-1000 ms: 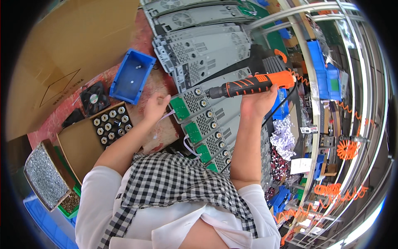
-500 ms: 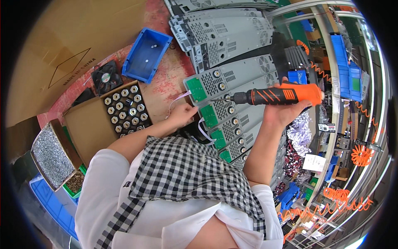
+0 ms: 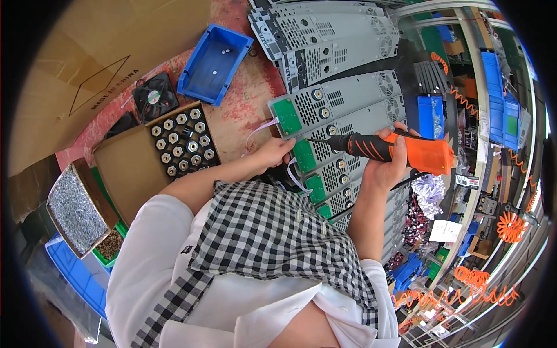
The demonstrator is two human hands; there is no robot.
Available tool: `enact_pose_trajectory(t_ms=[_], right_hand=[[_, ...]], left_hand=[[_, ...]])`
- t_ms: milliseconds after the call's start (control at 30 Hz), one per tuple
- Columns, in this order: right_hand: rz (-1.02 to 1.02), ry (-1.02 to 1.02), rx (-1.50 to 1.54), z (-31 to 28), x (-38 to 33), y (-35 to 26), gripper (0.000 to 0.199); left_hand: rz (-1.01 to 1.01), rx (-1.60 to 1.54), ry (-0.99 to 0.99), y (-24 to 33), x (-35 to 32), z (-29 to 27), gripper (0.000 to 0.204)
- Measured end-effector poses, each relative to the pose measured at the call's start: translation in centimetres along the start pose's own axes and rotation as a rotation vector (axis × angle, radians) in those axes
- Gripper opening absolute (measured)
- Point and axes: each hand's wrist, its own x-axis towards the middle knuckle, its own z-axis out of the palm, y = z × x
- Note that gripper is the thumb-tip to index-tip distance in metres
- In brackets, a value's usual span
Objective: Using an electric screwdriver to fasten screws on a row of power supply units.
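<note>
Right hand (image 3: 386, 168) grips the orange screwdriver (image 3: 394, 149); its tip points at the left hand (image 3: 275, 152).

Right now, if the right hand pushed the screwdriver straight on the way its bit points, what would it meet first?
The right hand aims the orange electric screwdriver leftward. Its bit tip would likely first meet the green circuit board on the grey panel, near the left hand; depth is uncertain.

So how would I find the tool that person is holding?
Start at the long row of grey metal panels lying across the red table. Above them, the right hand grips an electric screwdriver with its thin tip pointing left at a panel. Its bright orange and black body sets it apart from the grey panels.
</note>
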Motion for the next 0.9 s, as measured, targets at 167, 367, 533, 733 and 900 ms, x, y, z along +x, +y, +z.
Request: enact_pose_trajectory(t_ms=[167,367,533,733,900], right_hand=[[-0.082,-0.270,-0.007,-0.2,-0.9,0.4,0.037],[-0.059,-0.294,-0.055,0.7,-0.9,0.5,0.034],[-0.035,-0.212,-0.036,0.0,-0.6,0.3,0.032],[-0.018,-0.090,0.042,-1.1,-0.4,-0.4,0.036],[-0.065,-0.053,0.015,-0.7,-0.7,-1.5,0.035]], left_hand=[[-0.001,0.018,0.030,-0.4,0.2,-0.1,0.039],[0.011,-0.016,0.043,-0.5,0.3,0.0,0.039],[-0.039,0.009,0.036,0.3,0.0,0.1,0.040],[-0.035,0.109,0.133,0.8,-0.8,-0.1,0.040],[0.128,0.138,0.305,0.2,-1.4,-0.1,0.033]])
